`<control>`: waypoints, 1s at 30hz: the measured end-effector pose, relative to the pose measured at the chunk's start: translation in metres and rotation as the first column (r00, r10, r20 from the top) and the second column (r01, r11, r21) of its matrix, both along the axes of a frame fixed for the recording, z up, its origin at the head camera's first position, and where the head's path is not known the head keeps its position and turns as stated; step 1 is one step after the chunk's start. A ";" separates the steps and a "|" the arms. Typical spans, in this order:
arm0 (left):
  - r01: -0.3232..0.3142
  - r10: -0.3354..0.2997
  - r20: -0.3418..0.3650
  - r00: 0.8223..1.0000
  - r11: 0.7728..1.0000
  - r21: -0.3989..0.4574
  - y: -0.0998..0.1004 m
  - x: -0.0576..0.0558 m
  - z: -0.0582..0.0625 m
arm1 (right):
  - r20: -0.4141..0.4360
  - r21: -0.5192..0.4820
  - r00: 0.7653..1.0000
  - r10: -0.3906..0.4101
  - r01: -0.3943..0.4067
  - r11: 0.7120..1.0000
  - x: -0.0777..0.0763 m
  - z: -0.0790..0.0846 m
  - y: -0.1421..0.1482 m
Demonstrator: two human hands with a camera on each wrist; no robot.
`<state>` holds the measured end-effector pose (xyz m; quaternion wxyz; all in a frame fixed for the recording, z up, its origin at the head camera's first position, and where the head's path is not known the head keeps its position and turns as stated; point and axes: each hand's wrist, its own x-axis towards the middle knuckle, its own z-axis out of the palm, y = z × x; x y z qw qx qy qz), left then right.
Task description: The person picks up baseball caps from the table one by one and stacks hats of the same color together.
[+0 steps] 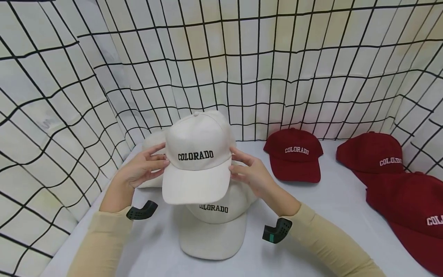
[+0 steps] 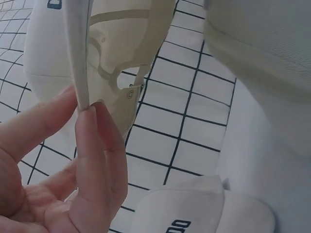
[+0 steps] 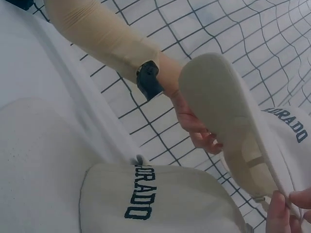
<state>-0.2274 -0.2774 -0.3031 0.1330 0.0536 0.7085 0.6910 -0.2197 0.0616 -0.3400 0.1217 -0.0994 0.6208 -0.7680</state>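
A white baseball cap (image 1: 196,142) lettered COLORADO is held up off the table, its brim tilted toward me. My left hand (image 1: 143,167) pinches its edge on the left side, and in the left wrist view the thumb and fingers (image 2: 87,145) grip the rim. On the opposite side my right hand (image 1: 250,171) pinches the edge where brim and crown meet. Below and partly covered by it, a second white cap (image 1: 214,234) lies on the table. Behind the held cap, another white cap (image 1: 152,140) shows only in part.
A red COLORADO cap (image 1: 294,156) lies right of my right hand. Farther right are two more red caps, one (image 1: 370,152) behind the other (image 1: 408,204). White walls with a black grid (image 1: 242,69) enclose the white table (image 1: 311,215) at the back and sides.
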 end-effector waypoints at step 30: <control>-0.027 0.022 0.126 0.992 0.999 0.037 0.029 -0.010 -0.035 | 0.203 -0.050 0.979 0.008 0.002 0.999 -0.005 -0.027 0.028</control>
